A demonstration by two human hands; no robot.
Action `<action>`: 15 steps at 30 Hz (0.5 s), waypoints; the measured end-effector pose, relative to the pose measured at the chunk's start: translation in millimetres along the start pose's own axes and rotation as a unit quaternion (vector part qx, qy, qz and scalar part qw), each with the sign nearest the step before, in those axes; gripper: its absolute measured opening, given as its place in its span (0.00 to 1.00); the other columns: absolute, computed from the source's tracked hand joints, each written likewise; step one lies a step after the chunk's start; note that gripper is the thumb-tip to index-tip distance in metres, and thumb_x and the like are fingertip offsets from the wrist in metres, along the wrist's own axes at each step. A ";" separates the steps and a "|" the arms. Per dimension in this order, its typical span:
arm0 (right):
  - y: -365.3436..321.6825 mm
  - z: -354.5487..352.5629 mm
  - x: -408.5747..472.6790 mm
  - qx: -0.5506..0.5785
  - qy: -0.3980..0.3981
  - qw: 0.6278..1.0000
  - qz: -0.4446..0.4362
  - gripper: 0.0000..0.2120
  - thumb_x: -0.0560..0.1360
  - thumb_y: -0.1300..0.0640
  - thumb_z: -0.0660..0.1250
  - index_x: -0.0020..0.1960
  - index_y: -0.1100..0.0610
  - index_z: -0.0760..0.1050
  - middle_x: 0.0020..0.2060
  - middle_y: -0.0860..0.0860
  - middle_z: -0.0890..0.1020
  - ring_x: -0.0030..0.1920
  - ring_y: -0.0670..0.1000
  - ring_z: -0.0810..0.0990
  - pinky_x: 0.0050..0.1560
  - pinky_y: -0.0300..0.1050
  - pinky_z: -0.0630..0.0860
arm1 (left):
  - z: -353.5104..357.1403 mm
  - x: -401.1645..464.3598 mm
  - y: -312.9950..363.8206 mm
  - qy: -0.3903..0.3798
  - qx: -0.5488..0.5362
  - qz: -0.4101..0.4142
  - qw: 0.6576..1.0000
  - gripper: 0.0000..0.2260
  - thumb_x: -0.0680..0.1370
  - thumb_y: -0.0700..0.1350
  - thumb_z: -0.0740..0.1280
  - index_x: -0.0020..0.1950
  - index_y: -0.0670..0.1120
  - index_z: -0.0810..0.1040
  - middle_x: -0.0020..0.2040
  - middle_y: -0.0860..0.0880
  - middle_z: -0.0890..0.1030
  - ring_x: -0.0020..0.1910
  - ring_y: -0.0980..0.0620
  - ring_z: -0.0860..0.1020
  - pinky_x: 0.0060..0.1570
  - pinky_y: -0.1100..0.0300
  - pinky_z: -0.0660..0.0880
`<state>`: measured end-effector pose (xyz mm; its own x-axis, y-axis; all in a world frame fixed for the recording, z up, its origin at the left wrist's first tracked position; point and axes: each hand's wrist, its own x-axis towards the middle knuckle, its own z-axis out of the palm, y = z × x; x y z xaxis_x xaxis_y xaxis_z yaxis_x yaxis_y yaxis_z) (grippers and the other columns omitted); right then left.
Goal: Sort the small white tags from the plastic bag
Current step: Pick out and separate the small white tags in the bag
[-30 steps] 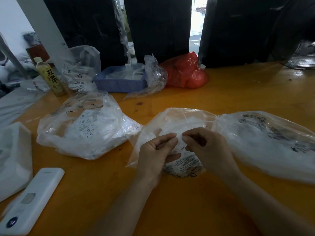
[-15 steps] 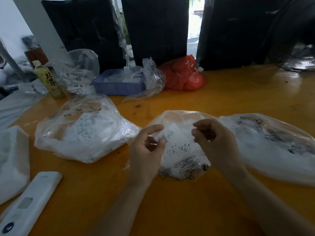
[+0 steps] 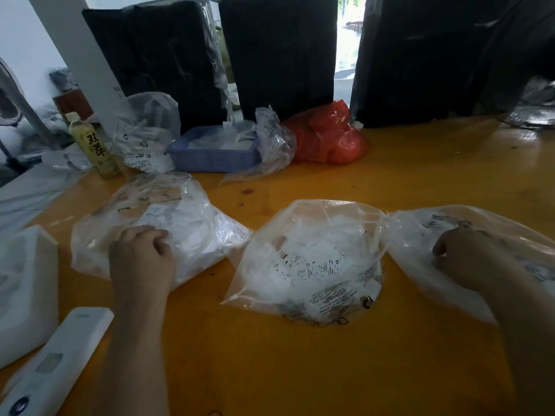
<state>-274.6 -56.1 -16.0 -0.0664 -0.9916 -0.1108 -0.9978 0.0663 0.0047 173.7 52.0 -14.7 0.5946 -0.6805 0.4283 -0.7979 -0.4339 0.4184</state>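
Three clear bags lie in a row on the counter (image 3: 300, 370), seemingly one source and two destinations. Left of the middle bag (image 3: 312, 265), which holds the loose white tags (image 3: 318, 267), the left hand (image 3: 141, 259) rests curled at the left bag (image 3: 186, 223); its grip's contents are hidden. Right of it, the right hand (image 3: 462, 256) reaches curled into the right bag (image 3: 486, 235), likely dropping a tag; I cannot tell what it holds.

Counter (image 3: 420, 187): bare orange strip lay open between near bags and far clutter; near edge bare in front of middle bag (image 3: 312, 265); left bag (image 3: 180, 223) and right bag (image 3: 450, 235) flanked it closely; white remote (image 3: 57, 361) and white box (image 3: 24, 289) blocked near left; blue tray (image 3: 210, 159), bottle (image 3: 94, 145), red bag (image 3: 327, 136) lined far side.
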 end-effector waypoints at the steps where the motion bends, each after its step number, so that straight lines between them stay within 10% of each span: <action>1: -1.4 0.2 0.9 -0.001 -0.001 1.000 0.008 0.08 0.77 0.62 0.68 0.48 0.52 0.84 0.48 0.53 0.86 0.46 0.53 0.83 0.51 0.51 0.82 | 1.5 -0.4 0.1 -0.007 0.021 0.009 1.000 0.11 0.82 0.35 0.66 0.60 0.38 0.86 0.67 0.37 0.79 0.66 0.33 0.73 0.67 0.40 0.68; 8: -9.2 -6.2 -4.3 0.049 0.089 0.995 0.017 0.14 0.80 0.65 0.61 0.39 0.58 0.80 0.38 0.56 0.82 0.37 0.55 0.78 0.38 0.49 0.77 | 4.4 -2.9 10.9 -0.020 -0.026 -0.016 0.999 0.16 0.85 0.40 0.59 0.69 0.44 0.82 0.71 0.40 0.79 0.70 0.36 0.72 0.68 0.40 0.69; 15: -39.7 -4.9 -25.9 0.225 0.240 0.943 -0.053 0.11 0.82 0.57 0.63 0.41 0.57 0.73 0.30 0.46 0.74 0.28 0.47 0.73 0.28 0.38 0.63 | 0.7 -12.1 23.6 0.132 -0.128 -0.011 0.983 0.18 0.81 0.34 0.59 0.68 0.42 0.79 0.66 0.39 0.82 0.68 0.38 0.76 0.67 0.42 0.71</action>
<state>-233.2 -33.6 -8.4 -0.0670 -0.9243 0.3758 -0.9039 -0.1032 -0.4151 147.6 49.6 -10.6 0.6431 -0.4818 0.5953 -0.7538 -0.2610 0.6031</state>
